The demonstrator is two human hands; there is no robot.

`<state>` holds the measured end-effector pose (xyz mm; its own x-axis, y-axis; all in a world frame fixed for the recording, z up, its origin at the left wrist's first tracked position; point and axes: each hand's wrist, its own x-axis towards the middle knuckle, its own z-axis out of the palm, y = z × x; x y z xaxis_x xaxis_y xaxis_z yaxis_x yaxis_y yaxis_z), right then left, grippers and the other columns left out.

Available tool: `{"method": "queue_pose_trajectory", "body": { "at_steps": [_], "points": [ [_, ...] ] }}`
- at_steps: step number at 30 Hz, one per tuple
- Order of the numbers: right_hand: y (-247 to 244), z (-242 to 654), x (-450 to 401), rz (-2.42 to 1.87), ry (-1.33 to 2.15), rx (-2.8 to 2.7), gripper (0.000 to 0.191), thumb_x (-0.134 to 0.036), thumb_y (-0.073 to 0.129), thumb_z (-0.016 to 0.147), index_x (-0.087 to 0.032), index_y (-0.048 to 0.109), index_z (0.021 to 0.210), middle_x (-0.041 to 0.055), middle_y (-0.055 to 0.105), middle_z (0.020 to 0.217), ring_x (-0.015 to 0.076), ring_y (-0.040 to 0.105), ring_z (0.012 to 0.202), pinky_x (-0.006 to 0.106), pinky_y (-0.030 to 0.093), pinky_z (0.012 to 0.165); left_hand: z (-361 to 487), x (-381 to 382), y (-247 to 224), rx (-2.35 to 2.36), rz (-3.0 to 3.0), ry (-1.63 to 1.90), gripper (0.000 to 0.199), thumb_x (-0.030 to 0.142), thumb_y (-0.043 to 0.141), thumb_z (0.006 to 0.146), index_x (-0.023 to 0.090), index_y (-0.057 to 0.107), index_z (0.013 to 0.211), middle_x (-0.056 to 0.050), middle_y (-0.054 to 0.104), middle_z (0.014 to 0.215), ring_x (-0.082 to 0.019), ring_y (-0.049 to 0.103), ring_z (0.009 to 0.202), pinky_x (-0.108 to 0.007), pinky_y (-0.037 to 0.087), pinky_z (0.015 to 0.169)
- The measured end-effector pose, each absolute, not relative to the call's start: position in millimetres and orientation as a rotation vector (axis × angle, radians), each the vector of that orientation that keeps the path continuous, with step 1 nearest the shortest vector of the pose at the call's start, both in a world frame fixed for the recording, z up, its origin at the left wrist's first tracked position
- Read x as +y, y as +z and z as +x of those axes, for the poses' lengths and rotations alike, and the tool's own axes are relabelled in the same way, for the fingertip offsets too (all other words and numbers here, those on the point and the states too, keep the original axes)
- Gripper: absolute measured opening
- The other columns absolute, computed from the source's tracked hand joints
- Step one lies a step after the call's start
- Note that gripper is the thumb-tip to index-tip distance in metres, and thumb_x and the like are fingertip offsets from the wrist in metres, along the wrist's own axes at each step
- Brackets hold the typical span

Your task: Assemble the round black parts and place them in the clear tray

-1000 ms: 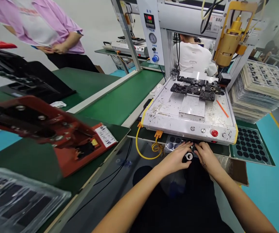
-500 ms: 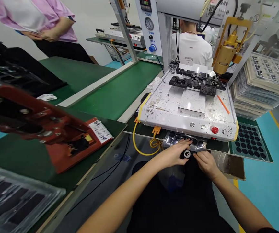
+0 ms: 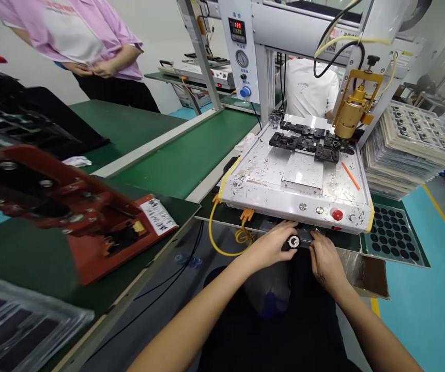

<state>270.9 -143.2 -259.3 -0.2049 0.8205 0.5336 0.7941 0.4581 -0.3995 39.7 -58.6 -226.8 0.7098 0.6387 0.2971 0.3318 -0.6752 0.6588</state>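
Observation:
Just in front of the white press machine (image 3: pixel 295 194), my left hand (image 3: pixel 274 244) has its thumb and fingers curled round a small black round part with a white ring on its face (image 3: pixel 293 242). My right hand (image 3: pixel 326 261) is at the near edge of a clear plastic sheet (image 3: pixel 305 237), its fingertips closed at the sheet's right end. Whether those fingers pinch the sheet or something small is hidden. Much of the sheet lies behind my hands and close to the machine's front edge.
Black jigs (image 3: pixel 309 142) rest on the machine bed under a gold press head (image 3: pixel 350 113). Beside them lies an orange stick (image 3: pixel 350 175). Right are stacked trays (image 3: pixel 408 150) and a sheet of black discs (image 3: pixel 395 232). A red hand press (image 3: pixel 102 227) stands left; a person (image 3: pixel 86 51) stands beyond.
The clear sheet has shifted in toward the machine, and its black discs are now mostly out of sight. My left hand keeps the round part; my right hand has turned more upright.

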Motion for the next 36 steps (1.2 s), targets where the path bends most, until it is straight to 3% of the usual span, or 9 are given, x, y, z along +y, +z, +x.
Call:
{"method": "queue_pose_trajectory", "body": {
  "at_steps": [6,10,14,17,21,24,27,31,36],
  "points": [
    [-249.1,275.3,-142.9,-1.337,0.103,-1.917,0.017,-0.014,0.052,0.107,-0.024,0.065,0.112,0.0176,0.067,0.146,0.0346,0.060,0.141,0.061,0.051,0.114,29.3,-78.3,-223.5,0.835,2.261,0.797,0.038,0.017,0.078,0.087,0.022,0.065,0.122,-0.013,0.069,0.144,-0.032,0.059,0.143,-0.051,0.046,0.123],
    [-233.0,283.0,-143.8,-1.364,0.291,-1.753,0.012,-0.023,0.057,0.106,-0.026,0.069,0.106,0.0140,0.072,0.132,0.0354,0.062,0.131,0.062,0.047,0.114,33.8,-90.9,-219.4,0.900,2.139,0.865,0.040,0.021,0.078,0.088,0.024,0.067,0.126,-0.010,0.074,0.133,-0.031,0.067,0.129,-0.049,0.051,0.116],
    [-213.3,284.3,-148.9,-1.431,0.502,-1.612,0.016,-0.036,0.058,0.108,-0.024,0.069,0.106,0.0082,0.074,0.098,0.0273,0.071,0.091,0.044,0.060,0.085,42.2,-107.6,-212.6,0.964,1.655,0.873,0.041,0.026,0.080,0.087,0.022,0.066,0.125,-0.003,0.076,0.104,-0.021,0.074,0.093,-0.038,0.062,0.090],
    [-194.3,279.3,-155.5,-1.413,0.789,-1.512,0.026,-0.044,0.060,0.108,-0.023,0.072,0.115,0.0030,0.069,0.085,0.0198,0.066,0.070,0.032,0.057,0.065,48.1,-120.6,-205.5,0.846,1.153,0.893,0.048,0.031,0.088,0.082,0.019,0.064,0.122,-0.003,0.075,0.100,-0.018,0.076,0.083,-0.032,0.064,0.076],
    [-172.2,269.6,-162.1,-1.343,1.101,-1.286,0.037,-0.055,0.074,0.098,-0.022,0.078,0.115,0.0007,0.066,0.077,0.0166,0.057,0.062,0.032,0.051,0.060,50.4,-133.9,-192.3,0.754,0.826,0.892,0.055,0.025,0.099,0.073,0.018,0.066,0.116,-0.007,0.080,0.107,-0.026,0.082,0.099,-0.039,0.065,0.094],
    [-166.4,264.9,-162.3,-1.310,1.215,-1.123,0.039,-0.057,0.085,0.087,-0.022,0.076,0.101,-0.0013,0.065,0.070,0.0148,0.055,0.057,0.030,0.049,0.056,48.4,-140.5,-183.2,0.742,0.778,0.880,0.060,0.021,0.101,0.070,0.017,0.068,0.119,-0.011,0.083,0.113,-0.030,0.081,0.109,-0.045,0.061,0.107],
    [-168.4,264.3,-161.1,-1.274,1.343,-1.018,0.040,-0.055,0.091,0.082,-0.022,0.070,0.089,-0.0045,0.061,0.060,0.0139,0.054,0.052,0.029,0.046,0.055,45.3,-145.8,-176.6,0.742,0.747,0.877,0.061,0.026,0.100,0.074,0.017,0.069,0.126,-0.013,0.083,0.117,-0.032,0.080,0.114,-0.049,0.061,0.108],
    [-173.4,267.5,-164.2,-1.244,1.405,-0.990,0.036,-0.052,0.090,0.085,-0.022,0.071,0.092,-0.0046,0.062,0.061,0.0144,0.057,0.054,0.030,0.047,0.057,41.6,-152.5,-170.0,0.723,0.709,0.893,0.053,0.042,0.091,0.087,0.016,0.072,0.130,-0.015,0.083,0.118,-0.034,0.080,0.114,-0.054,0.062,0.108],
    [-173.2,272.0,-171.6,-1.208,1.519,-0.994,0.031,-0.048,0.085,0.092,-0.022,0.069,0.090,-0.0036,0.063,0.064,0.0142,0.059,0.058,0.029,0.045,0.060,39.1,-158.6,-165.8,0.694,0.711,0.903,0.052,0.047,0.087,0.090,0.016,0.073,0.130,-0.015,0.083,0.118,-0.035,0.080,0.114,-0.056,0.062,0.108]
  ]
}}
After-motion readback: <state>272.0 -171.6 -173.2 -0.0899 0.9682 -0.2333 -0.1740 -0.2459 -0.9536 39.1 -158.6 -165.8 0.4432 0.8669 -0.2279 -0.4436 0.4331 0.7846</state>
